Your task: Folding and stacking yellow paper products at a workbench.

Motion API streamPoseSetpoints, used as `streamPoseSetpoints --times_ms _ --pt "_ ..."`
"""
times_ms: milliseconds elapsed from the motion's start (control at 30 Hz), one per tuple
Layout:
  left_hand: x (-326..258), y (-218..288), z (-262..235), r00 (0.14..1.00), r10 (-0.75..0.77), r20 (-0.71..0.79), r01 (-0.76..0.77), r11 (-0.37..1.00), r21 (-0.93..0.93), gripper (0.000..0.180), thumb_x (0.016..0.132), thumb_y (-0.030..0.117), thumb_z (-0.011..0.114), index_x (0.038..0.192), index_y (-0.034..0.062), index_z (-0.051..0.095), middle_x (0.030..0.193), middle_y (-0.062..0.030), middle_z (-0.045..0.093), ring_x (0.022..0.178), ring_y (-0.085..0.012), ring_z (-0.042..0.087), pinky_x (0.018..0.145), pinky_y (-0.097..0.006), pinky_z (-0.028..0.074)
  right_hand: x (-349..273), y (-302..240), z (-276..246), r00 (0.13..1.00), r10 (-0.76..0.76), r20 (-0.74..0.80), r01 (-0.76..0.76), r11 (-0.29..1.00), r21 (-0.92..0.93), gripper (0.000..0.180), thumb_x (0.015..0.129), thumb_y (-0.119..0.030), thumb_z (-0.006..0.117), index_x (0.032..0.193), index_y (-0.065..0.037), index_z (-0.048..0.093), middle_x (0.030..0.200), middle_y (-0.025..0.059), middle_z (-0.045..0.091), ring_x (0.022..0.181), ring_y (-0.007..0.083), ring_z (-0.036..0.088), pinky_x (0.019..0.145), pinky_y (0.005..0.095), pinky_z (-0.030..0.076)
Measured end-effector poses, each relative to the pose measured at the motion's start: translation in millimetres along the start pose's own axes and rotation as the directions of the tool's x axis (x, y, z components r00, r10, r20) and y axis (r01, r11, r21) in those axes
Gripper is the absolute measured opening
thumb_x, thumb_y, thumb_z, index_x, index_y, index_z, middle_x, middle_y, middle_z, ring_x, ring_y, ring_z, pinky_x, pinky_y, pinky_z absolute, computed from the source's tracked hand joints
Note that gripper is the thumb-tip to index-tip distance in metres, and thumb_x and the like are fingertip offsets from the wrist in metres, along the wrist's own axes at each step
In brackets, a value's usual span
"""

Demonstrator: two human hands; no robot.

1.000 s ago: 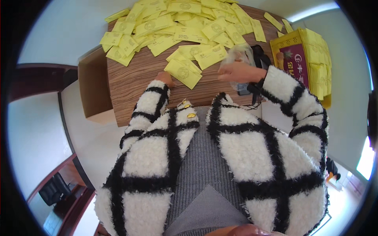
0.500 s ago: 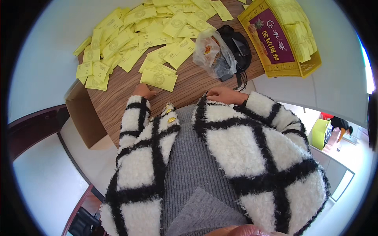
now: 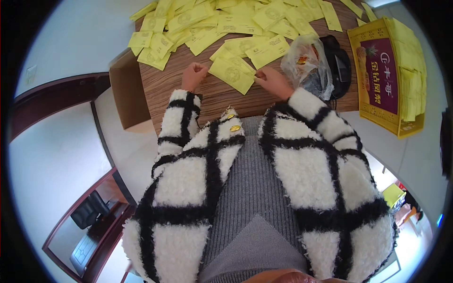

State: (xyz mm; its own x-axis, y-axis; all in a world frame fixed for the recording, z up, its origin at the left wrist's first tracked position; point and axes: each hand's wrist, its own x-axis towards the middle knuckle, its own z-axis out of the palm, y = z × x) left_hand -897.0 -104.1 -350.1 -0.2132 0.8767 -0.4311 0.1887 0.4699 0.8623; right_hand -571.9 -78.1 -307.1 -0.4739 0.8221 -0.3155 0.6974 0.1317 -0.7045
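Note:
A flat yellow paper packet with a round printed mark lies slanted near the table's front edge. My right hand pinches its right end between thumb and fingers. Beside the packet's left corner is my left hand, its fingers curled; whether anything is inside them is hidden. More yellow packets lie just beyond, and a large loose heap of the same packets spreads over the far part of the table.
The wood-grain table carries a clear plastic bag and a black bag at right. A yellow crate filled with upright yellow packets stands at the far right. A cardboard box is beside the table's left edge.
My right hand has left the jacket's edge and taken the packet's right end. My left hand has moved up beside its left corner. The packet has turned more aslant; the whole view has shifted.

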Motion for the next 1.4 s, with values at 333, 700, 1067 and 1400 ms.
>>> streamPoseSetpoints --times_ms 333,700,1067,1400 --pt "16 16 19 0.947 0.307 -0.099 -0.238 0.872 0.427 0.058 0.069 0.031 0.081 0.111 0.0018 0.055 0.104 -0.013 0.062 0.087 -0.023 0.063 0.072 -0.033 0.051 73 -47 36 0.991 -0.133 0.008 0.118 0.842 -0.526 0.099 0.058 -0.036 0.082 0.141 -0.011 0.034 0.128 0.0138 0.048 0.114 0.0316 0.049 0.086 0.045 0.045" --pt "-6 -16 2 0.96 0.245 0.138 -0.279 0.76 0.588 0.071 0.067 0.015 0.077 0.13 0.0062 0.045 0.117 -0.0184 0.058 0.116 -0.0342 0.05 0.094 -0.04 0.043 68 -29 54 0.957 -0.288 0.021 0.279 0.902 -0.328 0.089 0.061 -0.017 0.08 0.138 -0.009 0.036 0.123 0.0153 0.05 0.109 0.0352 0.052 0.089 0.0448 0.045" --pt "-15 -40 6 0.987 -0.091 0.129 0.051 0.955 0.291 0.045 0.081 -0.002 0.061 0.124 -0.0032 0.045 0.107 -0.0165 0.064 0.073 -0.0187 0.067 0.061 -0.028 0.055 50 -14 52 0.942 -0.292 -0.163 0.25 0.938 -0.239 0.085 0.062 -0.016 0.079 0.137 -0.009 0.039 0.125 0.0175 0.047 0.115 0.0361 0.049 0.094 0.0429 0.043" --pt "-16 -40 14 0.946 -0.289 0.145 0.261 0.948 0.184 0.022 0.091 0.011 0.051 0.103 -0.0053 0.057 0.088 -0.0148 0.069 0.068 -0.0214 0.07 0.057 -0.031 0.053 58 -24 59 0.769 -0.575 0.281 0.615 0.542 -0.573 0.057 0.069 -0.023 0.072 0.123 -0.015 0.055 0.113 0.006 0.058 0.116 0.025 0.049 0.099 0.0467 0.035"
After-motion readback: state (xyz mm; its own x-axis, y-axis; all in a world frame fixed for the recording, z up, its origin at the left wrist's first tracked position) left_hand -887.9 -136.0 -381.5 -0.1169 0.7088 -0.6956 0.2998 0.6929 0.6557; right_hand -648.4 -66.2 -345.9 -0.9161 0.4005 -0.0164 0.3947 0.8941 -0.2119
